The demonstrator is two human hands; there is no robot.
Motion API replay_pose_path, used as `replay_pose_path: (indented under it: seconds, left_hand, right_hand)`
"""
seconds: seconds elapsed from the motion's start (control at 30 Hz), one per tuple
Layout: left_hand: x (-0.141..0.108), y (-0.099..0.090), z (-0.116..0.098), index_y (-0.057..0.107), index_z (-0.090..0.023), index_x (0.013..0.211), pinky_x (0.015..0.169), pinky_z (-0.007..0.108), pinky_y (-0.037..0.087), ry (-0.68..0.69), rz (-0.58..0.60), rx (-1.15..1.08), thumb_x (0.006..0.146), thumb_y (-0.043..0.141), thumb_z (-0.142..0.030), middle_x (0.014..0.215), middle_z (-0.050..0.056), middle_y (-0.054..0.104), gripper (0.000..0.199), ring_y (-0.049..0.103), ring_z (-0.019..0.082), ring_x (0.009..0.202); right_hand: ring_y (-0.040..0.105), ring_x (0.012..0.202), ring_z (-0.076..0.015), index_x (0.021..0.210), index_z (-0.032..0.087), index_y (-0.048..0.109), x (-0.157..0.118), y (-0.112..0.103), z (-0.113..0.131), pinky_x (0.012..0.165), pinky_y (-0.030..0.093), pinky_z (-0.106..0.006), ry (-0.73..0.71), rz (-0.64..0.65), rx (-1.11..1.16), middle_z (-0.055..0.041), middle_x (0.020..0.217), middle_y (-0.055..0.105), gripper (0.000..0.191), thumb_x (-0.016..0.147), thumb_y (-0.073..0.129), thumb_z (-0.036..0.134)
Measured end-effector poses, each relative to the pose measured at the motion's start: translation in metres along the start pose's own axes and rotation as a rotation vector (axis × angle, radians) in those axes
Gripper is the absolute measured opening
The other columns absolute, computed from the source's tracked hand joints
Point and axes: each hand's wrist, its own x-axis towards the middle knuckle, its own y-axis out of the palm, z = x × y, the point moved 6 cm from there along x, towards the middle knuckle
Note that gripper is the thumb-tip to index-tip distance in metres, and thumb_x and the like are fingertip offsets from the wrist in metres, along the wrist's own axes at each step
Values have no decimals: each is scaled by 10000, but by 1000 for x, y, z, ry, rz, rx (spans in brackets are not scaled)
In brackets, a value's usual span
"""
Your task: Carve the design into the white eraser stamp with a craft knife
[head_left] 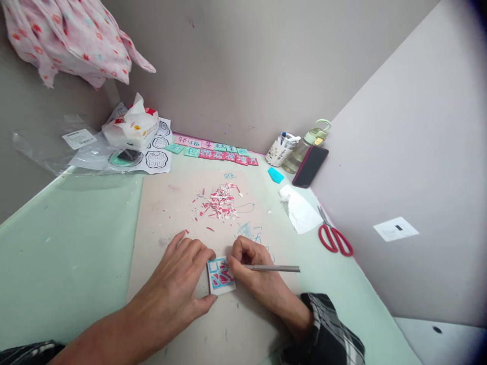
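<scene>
A small square carving block point(222, 287), white-faced with blue outlines and red cut-away patches, lies on the board. My left hand point(178, 274) steadies it along its left side, the index fingertip at the upper corner and the thumb by the lower one. In a pen grip, my right hand point(258, 271) holds a slim metal carving knife point(279, 268). Its tip is at the block's upper right part, mostly hidden by my fingers. Beyond both hands sits a heap of red and white shavings point(222, 202).
The beige board point(152, 223) covers the table's middle. Rows of carved character blocks point(216, 153) line the back. At right are a pen cup point(280, 150), bottle point(299, 157), phone point(310, 167), crumpled tissue point(300, 210) and red-handled scissors point(335, 238). A tissue pack point(131, 129) stands back left.
</scene>
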Motion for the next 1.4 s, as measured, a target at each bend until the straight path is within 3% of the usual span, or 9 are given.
replay_pose_path:
  seconds: [0.33,0.63,0.83,1.0,1.4]
  left_hand:
    - [0,0,-1,540,-220,1017,1182,574,260,-3,-11,6,685,704,-115,961,6,576,385,590,254,986]
    - [1,0,0,556,-218,1008,1176,588,272,-11,-11,10,682,703,-122,959,8,586,370,602,260,984]
    - [1,0,0,559,-221,1012,1197,582,261,-29,8,9,692,699,-133,964,9,596,360,613,264,993]
    - [2,-1,-2,578,-202,982,1194,599,242,-30,33,8,698,704,-133,960,20,601,318,614,265,985]
    - [3,-2,-3,587,-193,982,1214,600,174,-40,46,22,713,693,-146,943,12,587,293,617,250,966]
  right_hand:
    - [342,594,-116,660,232,387,0,3,-8,547,267,-261,-18,2,-113,75,624,403,252,820,572,169]
    - [339,585,-115,648,237,386,4,3,-6,537,262,-257,-26,-9,12,73,615,408,251,808,571,181]
    - [350,593,-118,657,234,379,2,4,-7,557,272,-261,-34,-6,-108,66,630,405,258,830,562,181]
    - [367,618,-125,686,232,349,1,8,3,591,276,-268,-115,61,-313,59,663,402,249,830,528,135]
    - [336,618,-118,696,229,355,5,5,8,575,251,-265,-60,207,-286,72,656,396,248,817,538,112]
